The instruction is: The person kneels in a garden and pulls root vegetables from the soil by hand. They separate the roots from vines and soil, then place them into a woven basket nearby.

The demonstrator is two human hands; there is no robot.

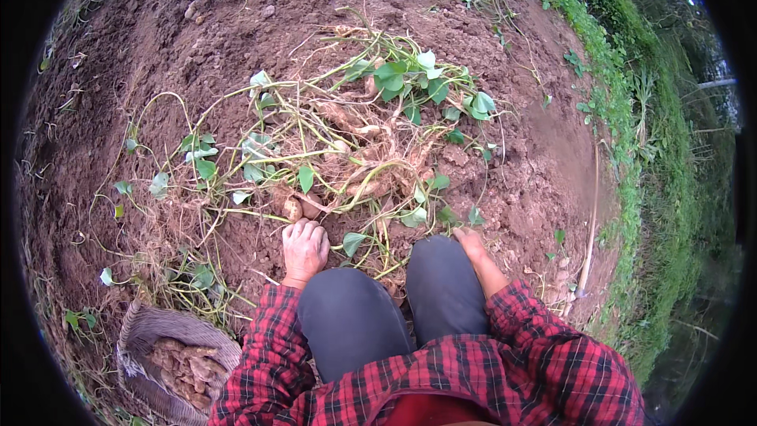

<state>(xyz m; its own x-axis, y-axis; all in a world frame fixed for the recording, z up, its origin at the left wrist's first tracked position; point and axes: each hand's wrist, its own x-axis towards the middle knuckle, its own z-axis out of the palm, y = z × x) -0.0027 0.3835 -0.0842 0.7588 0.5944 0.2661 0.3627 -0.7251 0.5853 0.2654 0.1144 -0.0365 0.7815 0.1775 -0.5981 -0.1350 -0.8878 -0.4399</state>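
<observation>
A tangled heap of sweet potato vines with roots and green leaves lies on reddish soil before my knees. Several sweet potato tubers show among the stems. My left hand rests, knuckles up, just below a pale-patched tuber at the heap's near edge; its fingertips are hidden, so a grip cannot be made out. Beside my right knee is my right hand, partly covered by the knee, near the vine leaves at the soil. Whether it holds anything cannot be seen.
A woven basket holding several tubers stands at the lower left. A long wooden-handled tool lies on the soil at the right, beside a green grassy strip. Loose vines trail near the basket.
</observation>
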